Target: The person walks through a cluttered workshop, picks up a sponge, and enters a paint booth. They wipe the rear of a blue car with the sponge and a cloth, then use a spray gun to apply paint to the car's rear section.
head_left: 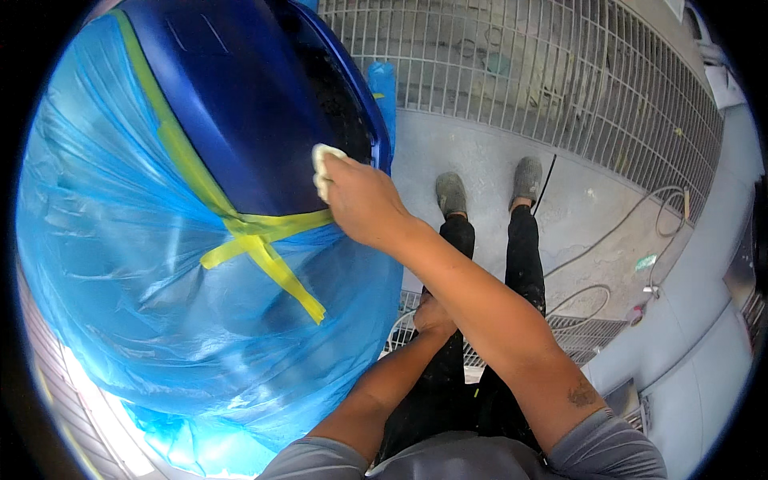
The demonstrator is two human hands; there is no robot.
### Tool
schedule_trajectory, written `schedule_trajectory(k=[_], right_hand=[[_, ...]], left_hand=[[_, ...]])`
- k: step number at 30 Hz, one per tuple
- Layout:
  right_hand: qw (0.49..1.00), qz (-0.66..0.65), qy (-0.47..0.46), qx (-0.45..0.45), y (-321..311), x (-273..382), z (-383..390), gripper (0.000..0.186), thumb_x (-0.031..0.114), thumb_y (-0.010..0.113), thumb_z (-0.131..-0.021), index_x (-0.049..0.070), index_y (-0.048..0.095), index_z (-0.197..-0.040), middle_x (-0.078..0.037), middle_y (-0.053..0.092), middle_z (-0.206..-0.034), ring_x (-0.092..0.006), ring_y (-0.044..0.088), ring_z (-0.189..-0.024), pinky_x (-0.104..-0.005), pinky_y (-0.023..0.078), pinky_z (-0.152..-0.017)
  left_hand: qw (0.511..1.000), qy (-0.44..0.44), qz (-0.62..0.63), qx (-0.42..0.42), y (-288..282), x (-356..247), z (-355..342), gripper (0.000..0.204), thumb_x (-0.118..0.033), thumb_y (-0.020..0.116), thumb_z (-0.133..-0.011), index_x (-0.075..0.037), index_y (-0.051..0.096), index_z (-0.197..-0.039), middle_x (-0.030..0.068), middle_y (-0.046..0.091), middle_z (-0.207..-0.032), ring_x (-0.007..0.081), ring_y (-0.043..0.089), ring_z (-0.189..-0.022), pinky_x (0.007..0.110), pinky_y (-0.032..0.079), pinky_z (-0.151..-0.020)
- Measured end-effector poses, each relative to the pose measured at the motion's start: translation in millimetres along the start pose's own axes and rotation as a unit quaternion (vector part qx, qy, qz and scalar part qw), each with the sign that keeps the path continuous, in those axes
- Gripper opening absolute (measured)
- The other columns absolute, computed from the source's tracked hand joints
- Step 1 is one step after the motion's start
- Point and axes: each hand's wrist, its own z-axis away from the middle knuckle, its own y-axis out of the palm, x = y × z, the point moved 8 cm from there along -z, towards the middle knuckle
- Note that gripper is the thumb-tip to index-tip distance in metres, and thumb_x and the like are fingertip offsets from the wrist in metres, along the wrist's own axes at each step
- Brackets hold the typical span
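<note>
My right hand (356,192) grips a cream cloth (324,164) at the edge of a glossy dark blue panel (232,96), near the dark opening along its right side. Translucent blue plastic sheeting (136,280) wraps around the panel on the left and below. Yellow-green tape (184,160) borders the panel, with crossed strips (268,256) on the plastic. My left hand (432,318) is low between the plastic and my legs, partly behind my right forearm, so its fingers are mostly hidden.
My shoes (526,180) stand on a grey floor (484,140). Metal grating (560,72) runs across the top right. A hose (600,240) loops on the floor at the right, beside a pale, smooth surface (688,336) that curves along the right rim.
</note>
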Motion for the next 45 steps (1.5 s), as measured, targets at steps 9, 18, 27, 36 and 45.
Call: schedule_trajectory(k=[9,18,27,36,45], right_hand=[[0.997,0.056,-0.039,-0.024,-4.2,9.1,-11.2,0.015,0.015,0.054,-0.088,0.002,0.055,-0.097,-0.022,0.063,-0.09,-0.0415,0.063,-0.082,-0.0491,0.05,-0.07],[0.997,0.047,-0.063,-0.023,-4.6,20.4,-8.5,0.018,0.012,0.053,-0.087,0.003,0.058,-0.102,-0.02,0.065,-0.094,-0.04,0.064,-0.083,-0.0487,0.052,-0.071],[0.998,0.04,0.041,-0.016,-1.8,-24.1,0.1,0.024,0.016,0.054,-0.091,0.0,0.057,-0.108,-0.023,0.065,-0.1,-0.0411,0.064,-0.088,-0.0492,0.052,-0.074],[0.995,-0.036,-0.064,-0.069,-6.9,33.3,-4.3,0.015,0.016,0.056,-0.089,0.003,0.053,-0.097,-0.02,0.065,-0.094,-0.0402,0.063,-0.086,-0.0493,0.051,-0.072],[0.995,-0.021,-0.091,-0.042,-7.3,52.4,-10.0,0.016,0.014,0.057,-0.085,0.004,0.055,-0.098,-0.02,0.065,-0.092,-0.0385,0.066,-0.079,-0.0489,0.052,-0.068]], left_hand=[[0.995,-0.055,0.077,0.028,-10.4,-1.7,4.9,0.066,-0.057,0.059,-0.083,-0.008,0.055,-0.128,0.0226,0.065,-0.113,0.0329,0.066,-0.104,0.041,0.054,-0.085],[0.997,-0.026,0.066,0.022,2.7,-4.9,-2.0,0.065,-0.056,0.059,-0.083,-0.008,0.056,-0.126,0.0217,0.063,-0.116,0.0327,0.066,-0.105,0.042,0.054,-0.086],[0.998,-0.024,0.055,0.022,-0.2,-5.6,-5.0,0.063,-0.055,0.059,-0.083,-0.008,0.057,-0.125,0.0208,0.062,-0.118,0.0325,0.066,-0.106,0.042,0.053,-0.086],[0.998,0.022,0.052,0.014,9.9,-10.6,-3.3,0.061,-0.054,0.06,-0.083,-0.008,0.058,-0.124,0.0199,0.061,-0.121,0.0323,0.065,-0.106,0.043,0.053,-0.087],[0.999,0.033,0.039,0.009,15.1,-13.9,0.7,0.06,-0.053,0.06,-0.084,-0.008,0.059,-0.123,0.019,0.06,-0.124,0.0321,0.065,-0.107,0.043,0.053,-0.087]])
